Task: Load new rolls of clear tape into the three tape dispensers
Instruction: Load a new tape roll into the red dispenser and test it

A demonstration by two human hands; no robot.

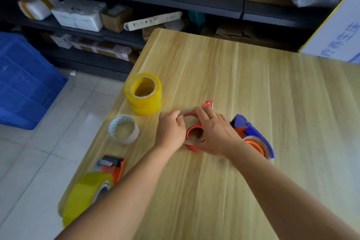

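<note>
1. The red dispenser (194, 136) is largely covered by the right hand (212, 132) and left hand (171, 130) — its middle cannot be seen.
2. The blue dispenser (253, 134) is partly hidden behind the right wrist.
3. The blue crate (25, 84) is cut by the left edge.
4. The fingertips are motion-blurred — the grip is unclear.

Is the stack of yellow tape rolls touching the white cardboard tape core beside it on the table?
Apart. The head view shows a strip of bare wooden table between the stack of yellow tape rolls and the white cardboard tape core.
</note>
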